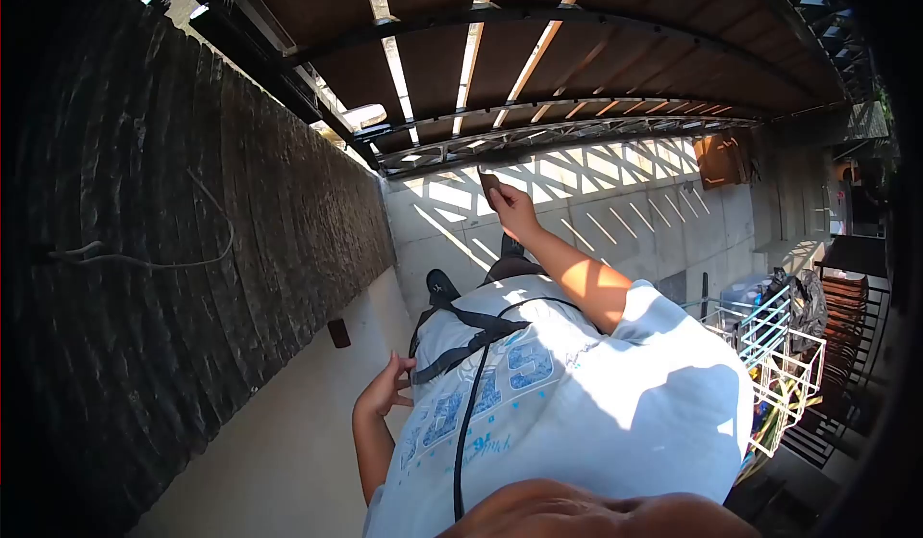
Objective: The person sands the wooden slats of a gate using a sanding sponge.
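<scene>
My right hand [516, 213] reaches forward, fingers closed round a small flat brown thing [490, 190] that looks like a leather key pouch, with a thin tip sticking out at its top. Beyond it stands a brown slatted gate [433, 76] in a dark metal frame. Down by my hip, my left hand [386, 384] has its fingers apart, close beside a black strap [457, 353] that runs across my white shirt [577, 394]. A thin black cord [469, 413] hangs down the shirt front.
On the left rises a dark ribbed wall [192, 211] with a loose grey cable [144, 264]. Sunlit stripes fall on the paved floor [615, 240]. A wire rack [784, 375] stands at the right, and a brown box [721, 161] sits by the gate's far end.
</scene>
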A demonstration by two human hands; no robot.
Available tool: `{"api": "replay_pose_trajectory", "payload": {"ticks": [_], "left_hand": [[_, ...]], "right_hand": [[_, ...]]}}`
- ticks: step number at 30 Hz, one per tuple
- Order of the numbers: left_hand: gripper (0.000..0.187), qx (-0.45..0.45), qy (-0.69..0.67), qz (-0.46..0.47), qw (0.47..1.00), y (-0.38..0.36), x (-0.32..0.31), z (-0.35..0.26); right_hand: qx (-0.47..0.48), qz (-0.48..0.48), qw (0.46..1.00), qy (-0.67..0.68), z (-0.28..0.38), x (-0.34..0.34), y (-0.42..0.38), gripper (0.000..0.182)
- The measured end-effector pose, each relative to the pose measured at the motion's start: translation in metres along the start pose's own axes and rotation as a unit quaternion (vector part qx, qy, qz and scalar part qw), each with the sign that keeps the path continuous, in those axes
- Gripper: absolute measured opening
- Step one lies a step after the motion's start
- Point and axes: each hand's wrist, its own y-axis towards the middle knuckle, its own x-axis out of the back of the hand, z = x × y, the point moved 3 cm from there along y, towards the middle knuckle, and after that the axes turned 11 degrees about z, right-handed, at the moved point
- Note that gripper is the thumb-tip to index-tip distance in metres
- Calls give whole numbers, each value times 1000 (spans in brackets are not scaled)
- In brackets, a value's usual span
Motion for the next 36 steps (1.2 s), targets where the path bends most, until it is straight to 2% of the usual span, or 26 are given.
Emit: {"api": "replay_pose_trajectory", "payload": {"ticks": [1,2,4,5,7,8,9,10,12,13,14,15,16,17,21,22,23,25,26,30,32,33,35,36], "left_hand": [[73,-81,17,39,996,-18,-4,-27],[73,-82,23,41,996,-31,-11,-50],[58,-268,43,-47,961,-47,-23,-95],[58,-270,50,-42,961,-45,-23,-102],[44,-416,191,-158,875,-39,-24,-137],[35,-447,161,-166,864,-28,-23,-142],[34,-436,163,-165,870,-15,-21,-145],[33,-423,169,-163,875,1,-16,-145],[34,-361,159,-157,905,66,17,-118],[43,-302,200,-186,913,100,39,-90],[47,-181,269,-179,929,124,59,-66],[47,-107,307,-162,932,141,73,-48],[47,-59,321,-141,935,153,77,-37],[48,-32,329,-126,935,163,78,-32],[49,-25,372,-95,923,189,62,-79],[49,-29,382,-90,919,196,56,-96],[49,-36,389,-85,916,201,49,-108],[50,-45,400,-79,912,209,36,-133],[50,-49,404,-77,910,213,29,-143],[52,-43,423,-70,902,218,17,-173],[53,-31,425,-70,902,217,18,-177],[53,-22,423,-72,903,216,18,-175],[54,-1,420,-73,904,209,25,-170],[54,8,422,-70,904,205,30,-167]], "right_hand": [[-53,31,997,-47,-24,6,-15,21],[-50,25,997,-46,-28,14,-31,21],[-96,-13,965,-245,-32,38,-65,23],[-94,-22,965,-245,-43,51,-79,23],[-111,-23,964,-239,-69,83,-110,24],[-125,-24,954,-273,-65,96,-127,23],[-141,-32,942,-304,-59,110,-142,22],[-183,-39,929,-318,-81,129,-154,21],[-183,-63,920,-342,-81,150,-181,21],[-188,-68,909,-367,-76,158,-194,21],[-196,-111,905,-362,-75,167,-205,21],[-219,-99,896,-373,-80,173,-214,22],[-242,-81,888,-382,-84,177,-222,22],[-247,-111,885,-378,-83,181,-232,22],[-344,-51,874,-339,-72,185,-259,29],[-365,-45,877,-310,-69,186,-264,39],[-368,-61,877,-304,-64,187,-271,39],[-325,-120,895,-280,-62,185,-277,24],[-328,-130,894,-277,-62,188,-282,24],[-329,-139,910,-209,-58,188,-301,35],[-402,-112,881,-223,-72,197,-310,40],[-348,-98,874,-324,-86,202,-314,38],[-231,-170,922,-261,-120,208,-334,36],[-235,-170,922,-256,-130,209,-340,34]]}}
